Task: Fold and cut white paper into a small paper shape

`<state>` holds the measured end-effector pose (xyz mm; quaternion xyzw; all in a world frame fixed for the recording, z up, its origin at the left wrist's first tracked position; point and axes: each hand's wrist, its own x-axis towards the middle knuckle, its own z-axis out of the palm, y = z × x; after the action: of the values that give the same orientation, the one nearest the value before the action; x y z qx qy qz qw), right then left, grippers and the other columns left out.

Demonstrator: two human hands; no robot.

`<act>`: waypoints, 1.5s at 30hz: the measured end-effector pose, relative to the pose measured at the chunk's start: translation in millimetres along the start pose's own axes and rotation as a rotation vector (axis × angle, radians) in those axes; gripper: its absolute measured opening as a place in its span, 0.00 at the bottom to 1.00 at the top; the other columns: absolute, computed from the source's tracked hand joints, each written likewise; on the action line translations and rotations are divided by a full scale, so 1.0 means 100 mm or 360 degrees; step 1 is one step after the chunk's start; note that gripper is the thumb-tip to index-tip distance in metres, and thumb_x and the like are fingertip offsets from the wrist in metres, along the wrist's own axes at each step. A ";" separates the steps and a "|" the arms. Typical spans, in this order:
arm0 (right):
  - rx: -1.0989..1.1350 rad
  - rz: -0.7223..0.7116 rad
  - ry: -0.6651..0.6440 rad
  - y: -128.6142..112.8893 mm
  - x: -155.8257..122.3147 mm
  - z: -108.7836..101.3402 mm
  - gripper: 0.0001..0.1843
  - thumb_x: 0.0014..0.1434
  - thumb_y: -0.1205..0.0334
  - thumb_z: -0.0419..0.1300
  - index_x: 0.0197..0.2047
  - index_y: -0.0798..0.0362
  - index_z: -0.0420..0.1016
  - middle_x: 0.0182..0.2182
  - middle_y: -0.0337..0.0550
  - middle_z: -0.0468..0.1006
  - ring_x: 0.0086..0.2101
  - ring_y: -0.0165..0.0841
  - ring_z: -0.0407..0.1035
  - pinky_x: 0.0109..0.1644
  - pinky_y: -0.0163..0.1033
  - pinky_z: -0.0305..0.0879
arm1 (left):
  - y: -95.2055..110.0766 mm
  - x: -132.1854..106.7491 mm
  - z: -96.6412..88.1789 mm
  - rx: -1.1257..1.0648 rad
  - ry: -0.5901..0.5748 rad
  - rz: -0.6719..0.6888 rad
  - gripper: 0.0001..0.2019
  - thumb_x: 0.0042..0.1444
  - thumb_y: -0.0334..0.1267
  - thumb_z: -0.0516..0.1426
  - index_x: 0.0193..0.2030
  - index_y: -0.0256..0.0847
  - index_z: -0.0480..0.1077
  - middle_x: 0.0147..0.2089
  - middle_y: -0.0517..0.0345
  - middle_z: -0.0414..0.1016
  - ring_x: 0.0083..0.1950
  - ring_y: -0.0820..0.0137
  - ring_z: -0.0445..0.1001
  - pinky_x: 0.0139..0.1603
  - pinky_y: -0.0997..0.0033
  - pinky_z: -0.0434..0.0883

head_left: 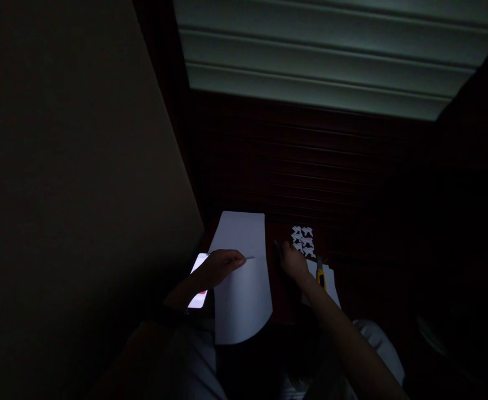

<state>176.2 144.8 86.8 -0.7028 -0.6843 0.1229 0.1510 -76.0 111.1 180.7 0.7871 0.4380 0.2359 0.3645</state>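
Note:
A large white sheet of paper (239,300) lies lengthwise before me, its near end curving down past the table's front edge. My left hand (227,261) is over the sheet's left side, fingers pinched. A small pale sliver shows at the fingertips; whether it is a separate piece or part of the sheet is unclear. To the right of the sheet, my right hand (293,262) is closed around a thin, pointed object (277,244), too dark to identify. Several small white paper cutouts (303,240) with jagged outlines lie just beyond this hand.
A yellow utility knife (320,278) rests on white papers (331,283) beside my right forearm. At the left, a lit phone (197,300) lies partly under my left forearm. A wall (81,166) rises on the left, and slatted panels (310,66) stand ahead. The room is very dark.

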 end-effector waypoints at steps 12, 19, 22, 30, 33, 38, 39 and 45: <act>0.2470 0.0171 -0.0491 0.04 -0.84 -0.16 0.29 0.41 0.55 0.67 0.47 0.53 0.68 0.31 0.42 0.76 0.30 0.33 0.70 0.36 0.38 0.64 | 0.06 0.18 0.22 -0.0351 -0.0118 -0.0029 0.13 0.52 0.44 0.54 0.37 0.37 0.72 0.36 0.54 0.76 0.39 0.69 0.73 0.42 0.71 0.68; 0.2119 0.0204 0.0113 0.25 -0.73 -0.34 0.13 0.37 0.58 0.69 0.23 0.56 0.72 0.21 0.37 0.73 0.24 0.30 0.66 0.32 0.36 0.63 | 0.20 0.27 0.05 -0.0057 -0.0266 -0.0006 0.12 0.48 0.39 0.58 0.40 0.40 0.73 0.35 0.57 0.77 0.35 0.69 0.74 0.33 0.75 0.69; 0.1908 0.0132 0.0343 0.33 -0.73 -0.45 0.11 0.39 0.58 0.68 0.25 0.55 0.74 0.24 0.39 0.75 0.28 0.33 0.68 0.34 0.39 0.64 | 0.28 0.23 0.00 0.0269 -0.0161 0.0137 0.10 0.50 0.37 0.56 0.40 0.43 0.73 0.36 0.59 0.77 0.37 0.69 0.75 0.36 0.74 0.70; 0.0770 -0.0133 0.0417 0.64 -0.94 -0.51 0.08 0.52 0.60 0.57 0.36 0.50 0.75 0.44 0.46 0.73 0.47 0.38 0.64 0.50 0.44 0.57 | -0.04 -0.40 0.58 0.1015 0.0265 0.0793 0.20 0.59 0.28 0.45 0.58 0.41 0.59 0.57 0.52 0.65 0.58 0.65 0.62 0.55 0.61 0.65; 0.0237 0.0251 0.0511 0.79 -1.02 -0.33 0.16 0.56 0.55 0.52 0.43 0.55 0.70 0.40 0.52 0.72 0.42 0.40 0.65 0.45 0.43 0.58 | -0.35 -0.64 0.92 0.1066 0.0247 0.0882 0.20 0.60 0.28 0.44 0.59 0.41 0.57 0.56 0.52 0.66 0.59 0.66 0.61 0.55 0.62 0.66; -0.0347 0.0478 0.0383 0.79 -1.08 -0.14 0.24 0.58 0.46 0.46 0.44 0.61 0.64 0.36 0.57 0.69 0.39 0.42 0.65 0.41 0.42 0.58 | -0.64 -0.78 1.24 0.1044 0.0132 0.0805 0.20 0.59 0.27 0.45 0.58 0.43 0.58 0.55 0.53 0.67 0.59 0.66 0.61 0.55 0.61 0.67; -0.0407 0.0470 0.0355 0.77 -1.07 -0.14 0.23 0.59 0.47 0.46 0.44 0.61 0.63 0.36 0.56 0.69 0.38 0.42 0.65 0.40 0.42 0.58 | -0.66 -0.78 1.25 0.1038 0.0128 0.0812 0.20 0.59 0.27 0.45 0.58 0.43 0.58 0.55 0.53 0.67 0.59 0.65 0.60 0.56 0.59 0.66; -0.0497 0.0441 0.0243 0.74 -1.03 -0.16 0.18 0.57 0.64 0.50 0.51 0.60 0.58 0.36 0.54 0.68 0.37 0.40 0.66 0.39 0.40 0.58 | -0.54 -0.76 1.18 0.1000 0.0172 0.0715 0.23 0.53 0.26 0.47 0.56 0.40 0.62 0.57 0.49 0.65 0.63 0.58 0.53 0.60 0.47 0.57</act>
<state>246.8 39.8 69.8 -0.8123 -0.5784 -0.0184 0.0733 -60.4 21.4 61.0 0.9232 0.3242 0.2053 0.0215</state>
